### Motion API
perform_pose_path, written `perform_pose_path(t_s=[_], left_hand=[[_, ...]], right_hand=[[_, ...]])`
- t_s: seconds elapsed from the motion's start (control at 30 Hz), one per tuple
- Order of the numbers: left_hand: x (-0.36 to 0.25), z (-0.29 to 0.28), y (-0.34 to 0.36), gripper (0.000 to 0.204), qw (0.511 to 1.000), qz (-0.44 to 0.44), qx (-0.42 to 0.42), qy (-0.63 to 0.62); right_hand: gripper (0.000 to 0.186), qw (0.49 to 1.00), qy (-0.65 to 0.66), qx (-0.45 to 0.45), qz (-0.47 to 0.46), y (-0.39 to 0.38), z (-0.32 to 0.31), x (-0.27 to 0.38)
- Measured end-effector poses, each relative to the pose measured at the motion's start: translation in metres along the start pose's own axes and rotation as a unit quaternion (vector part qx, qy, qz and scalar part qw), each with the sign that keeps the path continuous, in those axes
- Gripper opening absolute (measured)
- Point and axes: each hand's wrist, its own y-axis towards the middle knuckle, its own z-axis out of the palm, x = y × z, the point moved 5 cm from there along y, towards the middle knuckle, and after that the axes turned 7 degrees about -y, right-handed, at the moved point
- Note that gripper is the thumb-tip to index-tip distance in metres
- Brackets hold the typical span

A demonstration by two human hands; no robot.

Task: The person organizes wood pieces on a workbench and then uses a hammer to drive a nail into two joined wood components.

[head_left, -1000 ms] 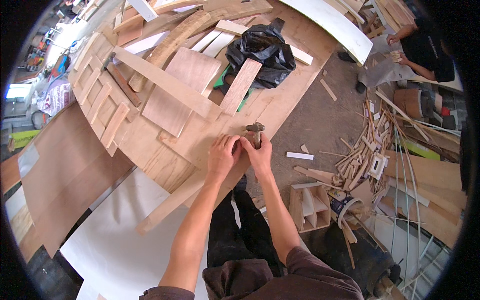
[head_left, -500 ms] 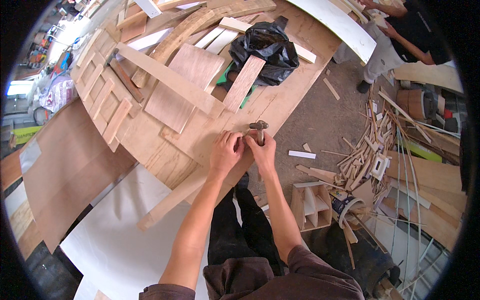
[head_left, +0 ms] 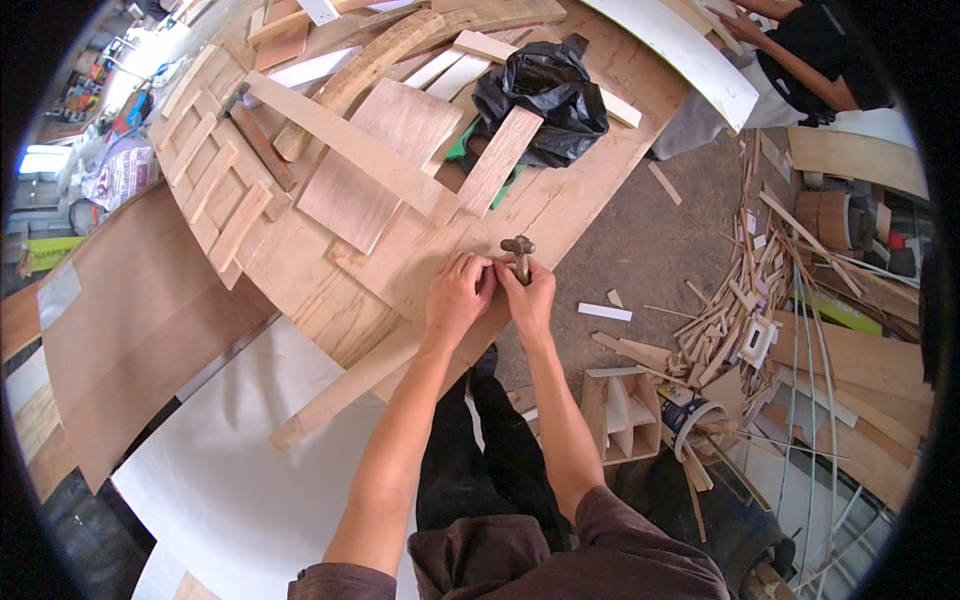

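Observation:
My right hand (head_left: 530, 298) is closed on a hammer (head_left: 518, 245); its metal head shows above the fingers, and most of the handle is hidden. Close beside it, my left hand (head_left: 458, 296) has its fingers curled together at the fingertips. Whatever they pinch, if anything, is too small or hidden to make out. Both hands are over a long wooden strip (head_left: 335, 395) that lies slantwise along the near edge of the plywood worktop (head_left: 560, 225) and sticks out past it at the lower left.
On the worktop are a black plastic bag (head_left: 545, 100), a flat wooden panel (head_left: 385, 160), a long board (head_left: 350, 140), a second hammer (head_left: 260, 145) and a slatted frame (head_left: 215, 185). Offcuts (head_left: 725, 310) and a bucket (head_left: 690, 415) lie at the right. Another person (head_left: 810, 60) is at the far right.
The view has shifted slightly, so the worktop's things appear a little further right. My hands keep nearly the same pose. The other person's arms and body have moved.

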Motion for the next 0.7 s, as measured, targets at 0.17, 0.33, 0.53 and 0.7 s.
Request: perform_pose_path(t_s=[0.17, 0.33, 0.53, 0.7], left_hand=[[0.000, 0.001, -0.002, 0.015, 0.999, 0.010, 0.000, 0.036], [-0.001, 0.000, -0.002, 0.017, 1.000, -0.004, 0.011, 0.015], [-0.003, 0.001, -0.001, 0.017, 0.998, 0.032, 0.011, 0.044], [0.002, 0.003, -0.002, 0.014, 0.999, 0.012, 0.021, 0.045]], right_hand=[[0.011, 0.999, 0.017, -0.003, -0.030, -0.006, 0.001, 0.004], [0.010, 0.999, 0.035, 0.000, -0.016, -0.007, 0.001, 0.001], [0.013, 0.995, 0.078, 0.051, -0.017, -0.001, 0.002, -0.002], [0.016, 0.994, 0.073, 0.085, 0.014, -0.002, -0.001, 0.001]])
